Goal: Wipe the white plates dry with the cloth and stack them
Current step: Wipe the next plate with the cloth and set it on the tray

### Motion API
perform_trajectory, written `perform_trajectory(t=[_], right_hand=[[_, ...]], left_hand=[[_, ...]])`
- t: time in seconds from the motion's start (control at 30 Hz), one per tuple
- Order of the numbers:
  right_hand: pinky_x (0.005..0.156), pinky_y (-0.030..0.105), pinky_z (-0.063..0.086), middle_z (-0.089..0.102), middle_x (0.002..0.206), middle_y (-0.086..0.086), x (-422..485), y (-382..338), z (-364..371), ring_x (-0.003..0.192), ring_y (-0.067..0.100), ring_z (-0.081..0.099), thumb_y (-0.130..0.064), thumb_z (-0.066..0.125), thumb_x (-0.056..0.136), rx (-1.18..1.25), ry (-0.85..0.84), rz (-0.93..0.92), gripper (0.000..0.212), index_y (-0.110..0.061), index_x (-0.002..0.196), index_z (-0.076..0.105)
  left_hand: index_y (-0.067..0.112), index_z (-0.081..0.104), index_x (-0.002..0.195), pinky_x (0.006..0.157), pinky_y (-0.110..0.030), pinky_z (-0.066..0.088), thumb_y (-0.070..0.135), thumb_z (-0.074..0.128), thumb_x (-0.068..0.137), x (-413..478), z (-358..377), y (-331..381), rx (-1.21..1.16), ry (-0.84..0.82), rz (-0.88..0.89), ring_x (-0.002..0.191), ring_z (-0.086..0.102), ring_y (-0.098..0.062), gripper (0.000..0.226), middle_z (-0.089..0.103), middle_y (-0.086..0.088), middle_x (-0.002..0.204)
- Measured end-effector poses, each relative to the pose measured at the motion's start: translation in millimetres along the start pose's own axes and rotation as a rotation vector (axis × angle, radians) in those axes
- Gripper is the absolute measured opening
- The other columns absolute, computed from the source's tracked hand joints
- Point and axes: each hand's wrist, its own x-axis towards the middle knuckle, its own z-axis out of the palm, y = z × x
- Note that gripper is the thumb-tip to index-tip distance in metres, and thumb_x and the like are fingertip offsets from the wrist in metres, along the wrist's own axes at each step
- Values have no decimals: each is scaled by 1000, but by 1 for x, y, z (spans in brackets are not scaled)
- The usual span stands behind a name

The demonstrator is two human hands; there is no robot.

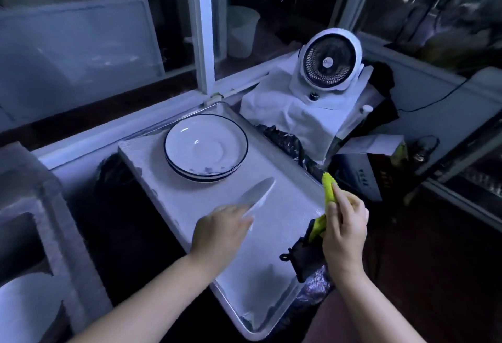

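Two white plates with dark rims [205, 148] sit stacked at the far end of a metal tray [282, 196]. My left hand [221, 230] grips the near edge of another white plate [256, 196], held tilted on edge above the tray and blurred. My right hand [343, 227] holds a yellow-green cloth [329, 189] with a black part hanging below, over the tray's right edge. The cloth and the held plate are apart.
A white round fan [328, 63] stands on a cloth-covered box at the back right. Window frames run behind the tray. A white container [24, 307] sits at the lower left. Boxes and dark bags crowd the right side.
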Motion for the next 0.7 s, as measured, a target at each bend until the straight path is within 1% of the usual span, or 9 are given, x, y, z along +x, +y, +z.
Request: perform_trajectory(t=[0.07,0.13,0.17,0.3,0.4,0.5,0.53,0.6,0.7], right_hand=[[93,19,25,52,106,0,-3,9,-1,99,15,44,-13,45,93,0,0,32,38,-17,129,56],[92,10,23,53,107,1,-5,15,-4,98,20,45,-14,45,93,-1,-2,54,37,-16,128,56],[92,10,23,53,108,1,-6,18,-5,98,20,45,-15,45,93,-3,-8,62,37,-16,129,56],[90,21,26,55,112,5,-6,27,-6,102,21,44,-15,45,96,-8,-31,122,36,-12,130,57],[93,19,27,55,113,7,-6,32,-4,104,21,44,-4,50,97,-12,-35,146,34,-11,130,56],[95,9,24,54,113,7,-4,34,-1,105,21,44,-1,51,96,-22,-45,161,36,-10,130,57],[95,12,26,54,113,5,-4,34,0,105,21,44,-1,51,96,-20,-45,166,36,-11,130,57],[96,25,30,52,112,2,-2,33,2,103,19,43,-1,51,95,-15,-43,168,36,-11,130,57],[96,37,33,52,111,1,-1,33,4,101,13,42,2,52,95,-7,-42,152,37,-9,130,57]], left_hand=[[20,72,87,43,-26,46,24,71,77,5,15,3,120,-51,175,68,64,-19,11,67,7,72],[18,73,81,33,-21,42,19,88,59,7,32,0,228,-98,320,59,64,-16,27,67,8,69],[18,74,81,33,-22,42,18,90,52,9,39,-2,276,-134,340,59,64,-15,33,68,7,71],[17,76,84,43,-22,49,8,90,37,9,63,-14,353,-188,381,63,66,-16,50,71,4,80],[15,77,84,62,-22,56,6,87,26,7,74,-21,372,-193,426,68,68,-17,60,73,2,85],[16,77,82,68,-23,56,14,89,21,5,86,-25,359,-283,418,71,68,-16,63,73,3,87],[17,76,83,67,-22,56,20,91,22,4,91,-26,363,-328,417,70,68,-16,63,72,3,87],[18,76,84,63,-22,55,38,93,28,3,100,-24,383,-407,402,69,67,-15,62,72,3,88],[16,77,82,57,-20,52,61,87,36,3,110,-16,391,-464,379,64,65,-13,65,72,4,83]])
